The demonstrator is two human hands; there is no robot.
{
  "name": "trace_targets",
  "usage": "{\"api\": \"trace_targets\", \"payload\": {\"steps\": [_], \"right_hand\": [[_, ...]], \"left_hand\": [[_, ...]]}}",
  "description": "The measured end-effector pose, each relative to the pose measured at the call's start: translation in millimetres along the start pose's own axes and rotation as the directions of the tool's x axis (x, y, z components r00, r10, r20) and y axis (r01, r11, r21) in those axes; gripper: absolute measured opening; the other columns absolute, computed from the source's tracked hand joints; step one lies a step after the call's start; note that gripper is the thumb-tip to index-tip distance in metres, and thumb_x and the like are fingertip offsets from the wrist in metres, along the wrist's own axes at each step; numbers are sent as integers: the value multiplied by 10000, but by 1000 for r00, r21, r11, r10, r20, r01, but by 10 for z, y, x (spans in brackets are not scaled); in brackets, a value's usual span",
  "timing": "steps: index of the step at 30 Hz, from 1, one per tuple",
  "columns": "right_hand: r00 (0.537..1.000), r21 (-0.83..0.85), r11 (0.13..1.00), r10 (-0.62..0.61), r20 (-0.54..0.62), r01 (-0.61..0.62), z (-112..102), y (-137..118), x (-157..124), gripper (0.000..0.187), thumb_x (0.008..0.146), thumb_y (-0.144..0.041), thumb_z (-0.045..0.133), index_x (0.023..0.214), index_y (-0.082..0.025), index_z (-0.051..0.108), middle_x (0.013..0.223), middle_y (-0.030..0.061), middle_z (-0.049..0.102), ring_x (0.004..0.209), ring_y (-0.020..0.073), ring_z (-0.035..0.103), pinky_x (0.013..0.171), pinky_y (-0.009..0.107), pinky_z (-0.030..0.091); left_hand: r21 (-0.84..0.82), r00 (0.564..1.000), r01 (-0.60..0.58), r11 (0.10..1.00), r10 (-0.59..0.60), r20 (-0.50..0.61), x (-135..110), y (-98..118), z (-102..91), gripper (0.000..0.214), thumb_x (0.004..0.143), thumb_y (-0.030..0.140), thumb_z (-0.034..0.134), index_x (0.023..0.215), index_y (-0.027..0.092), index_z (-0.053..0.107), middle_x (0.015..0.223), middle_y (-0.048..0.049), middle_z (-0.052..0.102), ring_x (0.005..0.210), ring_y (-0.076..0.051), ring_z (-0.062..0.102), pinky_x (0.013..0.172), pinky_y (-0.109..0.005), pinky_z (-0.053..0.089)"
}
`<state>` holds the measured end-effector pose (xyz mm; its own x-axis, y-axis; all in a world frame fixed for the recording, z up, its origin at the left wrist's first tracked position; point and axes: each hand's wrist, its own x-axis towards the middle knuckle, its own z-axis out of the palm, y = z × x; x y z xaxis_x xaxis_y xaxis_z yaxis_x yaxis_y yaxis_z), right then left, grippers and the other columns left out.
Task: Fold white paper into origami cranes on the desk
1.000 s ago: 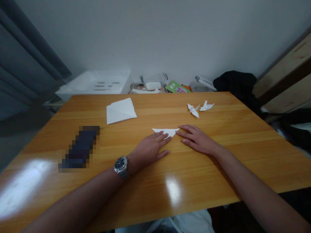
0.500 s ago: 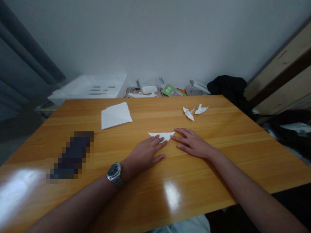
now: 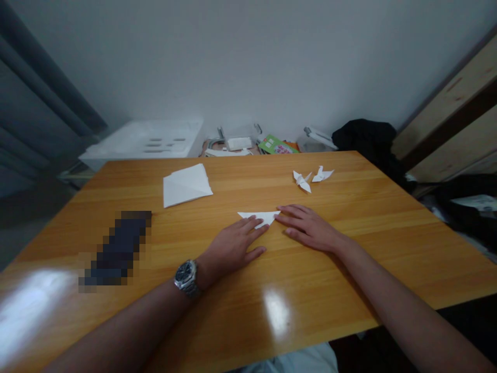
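A small folded white paper [image 3: 266, 216], shaped like a flat triangle, lies on the wooden table [image 3: 217, 326] with its long edge away from me. My left hand [image 3: 236, 242] rests with fingers spread, the fingertips pressing on the paper's left and middle part and hiding some of it. At the paper's right corner, my right hand [image 3: 310, 226] lies low with its fingers stretched out, the fingertips at or just touching that corner. Neither hand is wrapped around anything. A metal watch [image 3: 186, 277] sits on my left wrist.
Two folded paper birds [image 3: 302, 181] stand at the table's back right. Towards the back left is a stack of white paper sheets [image 3: 186, 185]. A dark pixelated object [image 3: 118, 248] lies on the left. Beyond the far edge are a white plastic tray [image 3: 155, 137] and a green booklet [image 3: 275, 145].
The whole view has shifted very slightly. Both hands stay nearly in place at the folded paper, with only a tiny shift of the right fingertips at its corner.
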<state>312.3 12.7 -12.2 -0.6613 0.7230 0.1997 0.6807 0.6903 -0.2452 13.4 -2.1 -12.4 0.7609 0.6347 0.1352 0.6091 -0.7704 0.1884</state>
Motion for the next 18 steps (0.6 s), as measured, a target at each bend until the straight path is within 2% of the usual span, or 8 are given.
{"api": "trace_targets", "payload": {"steps": [5,10,18], "right_hand": [[991,59,997,53,-121,-46,-1,4,28,384,1048,-387,454,1368,-279,635,1446,103,585,1326,261,544,1113,495,451],[998,7,1000,-21,-52,22,-11,0,12,405,1042,-397,470,1409,-282,600,1500,100,537,1363,270,507,1135,508,417],[1000,-22,999,-24,5,24,-32,8,-11,465,1040,-424,462,1478,-282,528,1565,109,464,1411,282,456,1158,521,390]], "left_hand": [[5,1000,-10,1000,10,-8,7,5,-10,581,1034,541,399,1536,250,413,1579,-98,433,1458,-274,413,1195,-425,380],[11,1000,-14,1000,14,-9,22,8,-5,588,1029,547,407,1528,237,430,1566,-106,450,1458,-279,412,1203,-425,369],[10,999,-29,1000,29,-15,39,11,5,587,1034,543,392,1522,221,440,1538,-101,486,1467,-271,398,1207,-412,363]]}}
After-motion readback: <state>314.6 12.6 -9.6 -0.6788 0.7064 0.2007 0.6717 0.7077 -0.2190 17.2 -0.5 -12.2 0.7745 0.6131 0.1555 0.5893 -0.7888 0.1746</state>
